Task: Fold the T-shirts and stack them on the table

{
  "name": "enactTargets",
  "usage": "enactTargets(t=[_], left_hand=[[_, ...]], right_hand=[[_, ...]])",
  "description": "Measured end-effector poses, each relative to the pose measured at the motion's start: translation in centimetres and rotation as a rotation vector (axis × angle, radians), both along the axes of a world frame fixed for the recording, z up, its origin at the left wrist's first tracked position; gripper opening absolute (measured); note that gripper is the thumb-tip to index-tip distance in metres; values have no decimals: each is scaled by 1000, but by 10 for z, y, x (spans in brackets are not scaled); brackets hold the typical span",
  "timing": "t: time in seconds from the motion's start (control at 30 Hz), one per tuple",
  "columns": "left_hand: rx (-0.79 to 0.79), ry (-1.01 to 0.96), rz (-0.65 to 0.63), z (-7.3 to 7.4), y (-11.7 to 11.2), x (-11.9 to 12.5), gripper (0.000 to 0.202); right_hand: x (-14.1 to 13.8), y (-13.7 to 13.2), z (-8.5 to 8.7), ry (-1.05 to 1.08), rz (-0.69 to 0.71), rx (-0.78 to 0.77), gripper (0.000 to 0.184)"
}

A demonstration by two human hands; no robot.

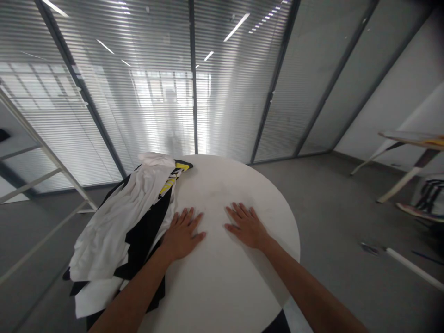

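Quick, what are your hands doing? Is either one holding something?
Left hand: open, flat on the round white table, holding nothing.
Right hand: open, flat on the table, holding nothing.

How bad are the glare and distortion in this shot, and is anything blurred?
In the head view, the window blinds are blown out by glare near the centre; the wide lens bows the metal frames of the glass wall; the left hand and right hand look fairly sharp, without obvious motion blur; the image corners darken slightly.
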State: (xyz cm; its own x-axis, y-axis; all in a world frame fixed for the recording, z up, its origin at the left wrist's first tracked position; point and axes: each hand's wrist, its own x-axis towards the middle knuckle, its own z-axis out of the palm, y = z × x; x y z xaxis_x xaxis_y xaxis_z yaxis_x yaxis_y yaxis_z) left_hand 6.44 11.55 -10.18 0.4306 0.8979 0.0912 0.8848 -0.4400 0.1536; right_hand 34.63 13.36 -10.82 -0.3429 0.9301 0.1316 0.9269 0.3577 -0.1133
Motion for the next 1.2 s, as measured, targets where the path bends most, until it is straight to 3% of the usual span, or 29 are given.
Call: enactTargets(t=[0.4, 1.2], left_hand=[[-65, 3, 30, 7, 1, 0, 73], [-63, -13, 19, 7, 1, -2, 73]], right_hand=[[2, 3, -2, -25, 1, -1, 72], [3, 4, -3, -20, 1, 4, 70]])
